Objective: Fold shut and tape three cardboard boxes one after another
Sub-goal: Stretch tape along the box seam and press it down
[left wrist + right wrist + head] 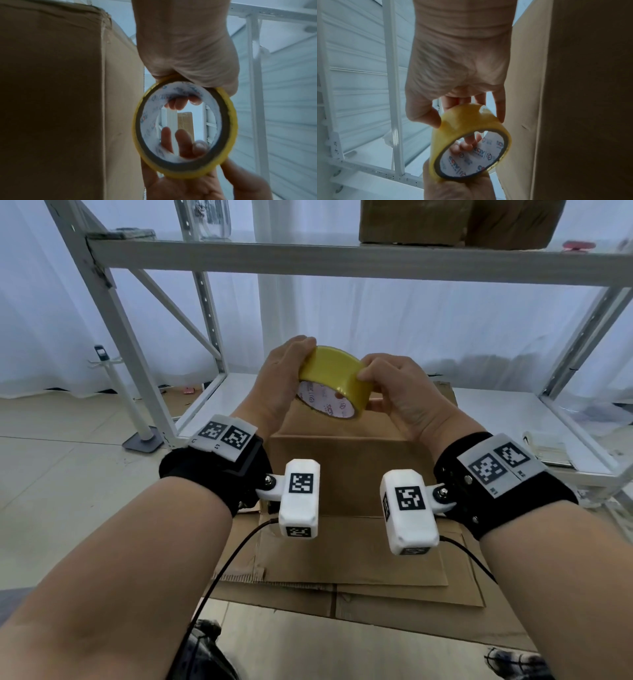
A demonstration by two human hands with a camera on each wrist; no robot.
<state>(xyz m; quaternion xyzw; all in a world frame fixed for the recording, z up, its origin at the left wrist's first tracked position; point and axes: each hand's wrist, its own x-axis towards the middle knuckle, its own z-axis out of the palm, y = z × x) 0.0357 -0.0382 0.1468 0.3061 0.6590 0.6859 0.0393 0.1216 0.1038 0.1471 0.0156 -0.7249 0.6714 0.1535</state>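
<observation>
Head view: both hands are up over the closed brown cardboard box (346,474), sharing a yellow roll of packing tape (330,381). The left hand (274,385) cups the roll's rim, fingers curled round it; the right hand (397,392) pinches at its outer face, likely hunting the free end. Risk here: the end splits or re-sticks if picked carelessly.

Left wrist view: the roll hangs just beside the box wall (68,101), white printed core showing, fingers visible through the hole.

Right wrist view: thumb and fingers nip a ragged, lifted edge of tape (471,112). It could tear into a sliver.
</observation>
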